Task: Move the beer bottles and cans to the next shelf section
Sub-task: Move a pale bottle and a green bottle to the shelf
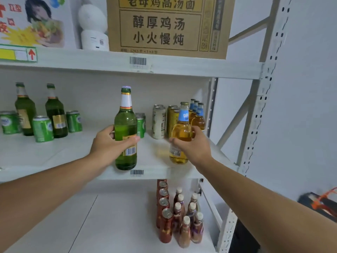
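Observation:
My left hand (111,143) grips a tall green beer bottle (125,123) upright at the front edge of the middle shelf (73,152). My right hand (195,145) is wrapped around a small amber bottle with a blue neck label (181,130), also near the front edge. Behind them stand a green can (140,123), a white can (159,123), gold cans (172,117) and three more amber bottles (197,115). At the left of the same shelf are two green bottles (55,112) and several green cans (42,128).
A cardboard box (164,24) and a white device (93,26) sit on the top shelf. The lower shelf holds red cans (165,212) and small capped bottles (191,221). A perforated metal upright (259,110) bounds the right side.

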`<state>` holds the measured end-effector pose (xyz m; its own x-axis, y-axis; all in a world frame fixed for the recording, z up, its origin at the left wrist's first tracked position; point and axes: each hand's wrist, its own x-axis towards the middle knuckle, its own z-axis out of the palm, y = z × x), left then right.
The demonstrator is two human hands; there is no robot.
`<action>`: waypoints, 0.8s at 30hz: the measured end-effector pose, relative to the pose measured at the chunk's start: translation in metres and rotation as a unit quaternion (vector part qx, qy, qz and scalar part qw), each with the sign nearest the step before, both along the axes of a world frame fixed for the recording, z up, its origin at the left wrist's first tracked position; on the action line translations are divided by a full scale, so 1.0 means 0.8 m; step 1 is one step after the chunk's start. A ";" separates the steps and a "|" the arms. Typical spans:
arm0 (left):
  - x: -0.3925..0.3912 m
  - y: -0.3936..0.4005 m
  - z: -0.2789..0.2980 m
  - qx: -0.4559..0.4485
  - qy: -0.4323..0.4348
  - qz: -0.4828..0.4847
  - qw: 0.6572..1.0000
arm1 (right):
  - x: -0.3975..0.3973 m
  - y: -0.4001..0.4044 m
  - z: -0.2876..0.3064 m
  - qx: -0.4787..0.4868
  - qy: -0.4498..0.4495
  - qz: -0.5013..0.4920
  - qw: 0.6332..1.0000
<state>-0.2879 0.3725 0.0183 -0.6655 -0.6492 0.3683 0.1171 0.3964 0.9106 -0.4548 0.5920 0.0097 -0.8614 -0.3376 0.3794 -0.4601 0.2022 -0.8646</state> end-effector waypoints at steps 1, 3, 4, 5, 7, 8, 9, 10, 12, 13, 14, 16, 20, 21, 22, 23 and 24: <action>-0.011 0.010 -0.001 0.000 0.000 -0.002 1.000 | -0.009 0.012 -0.001 0.007 0.006 -0.004 1.000; -0.031 0.025 -0.003 0.003 0.003 -0.001 1.000 | -0.026 0.035 -0.002 0.015 0.013 -0.012 1.000; -0.041 0.032 -0.004 0.005 0.004 0.001 1.000 | -0.035 0.045 -0.003 0.014 0.012 -0.015 1.000; -0.051 0.037 -0.006 0.007 0.004 0.002 1.000 | -0.044 0.053 -0.004 0.013 0.008 -0.019 1.000; -0.068 0.044 -0.008 0.013 0.004 0.002 1.000 | -0.060 0.066 -0.006 0.014 -0.006 -0.032 0.999; -0.075 0.047 -0.008 0.015 0.005 0.000 1.000 | -0.069 0.071 -0.007 0.013 -0.011 -0.043 0.999; -0.082 0.048 -0.009 0.014 0.006 -0.003 1.000 | -0.077 0.075 -0.010 0.012 -0.013 -0.053 0.998; -0.088 0.049 -0.010 0.014 0.007 -0.005 1.000 | -0.084 0.077 -0.012 0.008 -0.014 -0.063 0.998; -0.098 0.047 -0.010 0.013 0.007 -0.008 1.000 | -0.097 0.081 -0.016 -0.002 -0.019 -0.077 0.997; -0.104 0.045 -0.010 0.015 0.007 -0.009 1.000 | -0.103 0.081 -0.018 -0.006 -0.024 -0.081 0.996; -0.108 0.042 -0.010 0.016 0.007 -0.009 1.000 | -0.108 0.080 -0.019 -0.011 -0.029 -0.084 0.996; -0.116 0.035 -0.009 0.014 0.005 -0.006 1.000 | -0.117 0.076 -0.020 -0.013 -0.035 -0.084 0.996; -0.127 0.023 -0.007 0.014 0.012 -0.007 1.000 | -0.136 0.063 -0.023 0.002 -0.028 -0.081 0.996; -0.130 0.020 -0.007 0.014 0.012 -0.007 1.000 | -0.141 0.059 -0.024 0.005 -0.026 -0.081 0.996; -0.131 0.017 -0.007 0.013 0.013 -0.006 1.000 | -0.146 0.054 -0.024 0.004 -0.027 -0.078 0.997; -0.133 0.013 -0.007 0.014 0.014 -0.006 1.000 | -0.152 0.049 -0.025 -0.001 -0.034 -0.074 0.997; -0.134 0.010 -0.008 0.014 0.014 -0.005 1.000 | -0.157 0.044 -0.024 -0.010 -0.043 -0.067 0.997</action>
<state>-0.3949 0.3803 0.0119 -0.6618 -0.6528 0.3686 0.1463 0.3698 0.9175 -0.5803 0.6271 -0.0097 -0.9282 -0.2096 0.3073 -0.3535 0.2395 -0.9043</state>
